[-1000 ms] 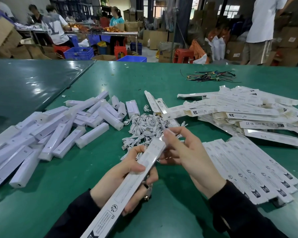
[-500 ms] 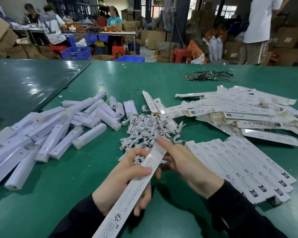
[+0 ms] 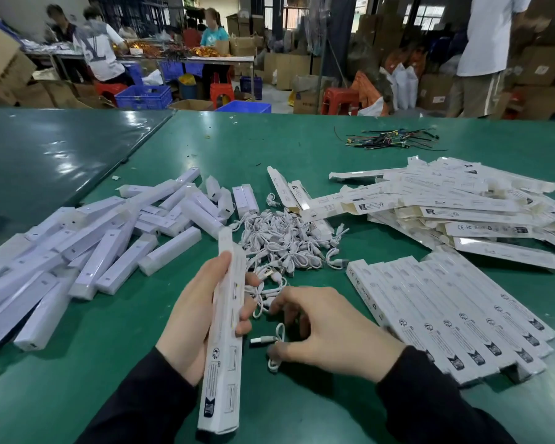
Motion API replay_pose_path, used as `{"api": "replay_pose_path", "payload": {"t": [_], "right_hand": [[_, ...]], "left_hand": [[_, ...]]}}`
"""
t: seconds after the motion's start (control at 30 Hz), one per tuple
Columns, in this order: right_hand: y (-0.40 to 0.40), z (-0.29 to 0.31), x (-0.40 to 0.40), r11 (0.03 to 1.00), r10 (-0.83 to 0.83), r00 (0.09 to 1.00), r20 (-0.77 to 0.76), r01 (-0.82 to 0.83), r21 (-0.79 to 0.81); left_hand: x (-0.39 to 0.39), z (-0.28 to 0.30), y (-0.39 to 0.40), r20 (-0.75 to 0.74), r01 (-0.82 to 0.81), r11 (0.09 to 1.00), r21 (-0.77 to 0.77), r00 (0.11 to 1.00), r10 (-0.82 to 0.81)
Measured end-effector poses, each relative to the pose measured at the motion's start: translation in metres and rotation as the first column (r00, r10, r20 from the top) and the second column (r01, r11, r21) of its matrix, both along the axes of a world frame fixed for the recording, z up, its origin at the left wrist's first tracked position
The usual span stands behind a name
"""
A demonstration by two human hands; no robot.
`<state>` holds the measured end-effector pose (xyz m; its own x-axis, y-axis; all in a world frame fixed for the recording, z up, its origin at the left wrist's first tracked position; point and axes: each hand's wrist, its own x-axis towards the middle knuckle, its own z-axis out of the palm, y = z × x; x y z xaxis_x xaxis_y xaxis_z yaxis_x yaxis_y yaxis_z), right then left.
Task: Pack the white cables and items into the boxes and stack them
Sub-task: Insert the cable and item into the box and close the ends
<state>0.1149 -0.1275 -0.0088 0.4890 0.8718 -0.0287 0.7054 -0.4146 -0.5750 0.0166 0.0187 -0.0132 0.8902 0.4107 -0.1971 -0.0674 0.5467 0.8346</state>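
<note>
— Which step is she on?

— Filling one box, I'd say. Her left hand (image 3: 202, 318) is wrapped round a long white box (image 3: 223, 341), held up off the green table (image 3: 302, 149), its far end open as far as I can tell. Her right hand (image 3: 330, 331) is down by the near edge of the cable pile (image 3: 289, 245), fingers curled, thumb and fingers closing on one small coiled cable (image 3: 274, 342) with a metal plug.

— Has she got it?

— Looks pinched, but it hasn't left the table.

— Where's everything else?

— Wrapped white items (image 3: 87, 251) heaped on the left, flat unfilled boxes (image 3: 455, 206) strewn far right, and the packed boxes (image 3: 446, 315) laid in a neat overlapping row near right, just beside her right hand.

— So what's next?

— My guess: lift that cable clear of the tangle without dragging its neighbours, then feed it into the open end. The mouth is narrow, so the coil has to stay tight. After that, tuck the flap and lay the box on the row.

— Much left?

— Plenty, judging by the heaps.
</note>
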Motion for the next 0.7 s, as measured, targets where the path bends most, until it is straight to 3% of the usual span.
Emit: {"api": "replay_pose_path", "payload": {"t": [0.07,0.17,0.3,0.4,0.7], "right_hand": [[0.001,-0.001,0.002,0.996,-0.017,0.995,-0.094,0.025,0.087],[-0.001,0.004,0.007,0.931,-0.119,0.956,-0.267,0.201,0.303],[-0.002,0.012,0.008,0.777,0.053,0.810,-0.584,0.334,0.533],[0.001,0.012,0.004,0.727,0.112,0.742,-0.662,0.393,0.563],[0.004,0.008,-0.004,0.786,0.162,0.655,-0.738,0.366,0.498]], "left_hand": [[0.001,-0.001,0.001,0.025,-0.037,0.999,0.023,0.999,0.036],[0.002,-0.002,0.002,0.000,-0.058,0.996,0.062,0.998,0.058],[0.002,-0.005,0.001,-0.093,0.066,0.992,0.106,0.994,-0.057],[0.001,-0.006,-0.002,-0.077,0.118,0.988,0.102,0.991,-0.111],[0.001,-0.002,-0.006,-0.068,0.031,0.985,0.172,0.997,-0.020]]}}
